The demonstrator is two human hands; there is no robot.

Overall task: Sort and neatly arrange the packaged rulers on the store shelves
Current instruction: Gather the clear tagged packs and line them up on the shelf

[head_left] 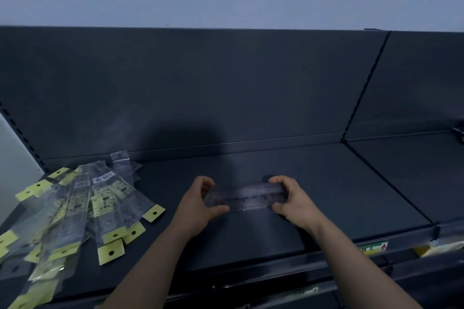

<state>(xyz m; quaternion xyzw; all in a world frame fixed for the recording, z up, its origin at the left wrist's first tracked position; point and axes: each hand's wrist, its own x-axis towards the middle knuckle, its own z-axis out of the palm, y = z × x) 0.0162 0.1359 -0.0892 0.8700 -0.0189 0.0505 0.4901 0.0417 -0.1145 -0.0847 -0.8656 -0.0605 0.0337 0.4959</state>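
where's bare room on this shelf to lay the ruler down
Bare shelf runs from the held ruler right to the divider seam, and behind it to the back panel. The left end is crowded by the heap of packaged rulers.

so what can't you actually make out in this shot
Head view only:
1. Clear plastic ruler: both ends are covered by the left hand and right hand; its markings are blurred.
2. Pile of clear-bagged rulers with yellow tabs: cut off by the left and bottom edges, so no count; print too small.
3. Green and yellow shelf-edge label: blurred, unreadable.
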